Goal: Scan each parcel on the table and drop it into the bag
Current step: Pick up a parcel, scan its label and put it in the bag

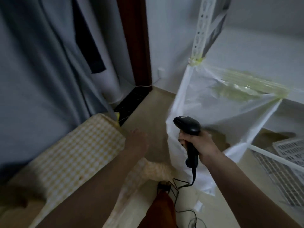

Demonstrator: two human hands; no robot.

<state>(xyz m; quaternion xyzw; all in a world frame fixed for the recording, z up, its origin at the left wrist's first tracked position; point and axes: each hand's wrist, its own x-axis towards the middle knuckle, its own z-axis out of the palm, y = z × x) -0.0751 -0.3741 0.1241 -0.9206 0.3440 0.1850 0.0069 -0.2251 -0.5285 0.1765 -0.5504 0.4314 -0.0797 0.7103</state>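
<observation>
Right hand [199, 143] grips the handle of a black barcode scanner [189, 129], head pointing up and left; its cable [184, 185] trails down to the floor. Left hand [137, 142] is blurred, fingers straight and spread wide, holding nothing, just past the corner of the bench [79, 152] with its yellow checked cloth. No parcel is discernible on the visible bench surface. Beyond the scanner, the translucent white bag [205, 102] hangs open, taped to a white metal rack [199, 32]. Grey curtain [41, 63] far left.

Black scanner [187, 125], translucent white bag [213, 116], yellow-checked tablecloth [79, 148].
</observation>
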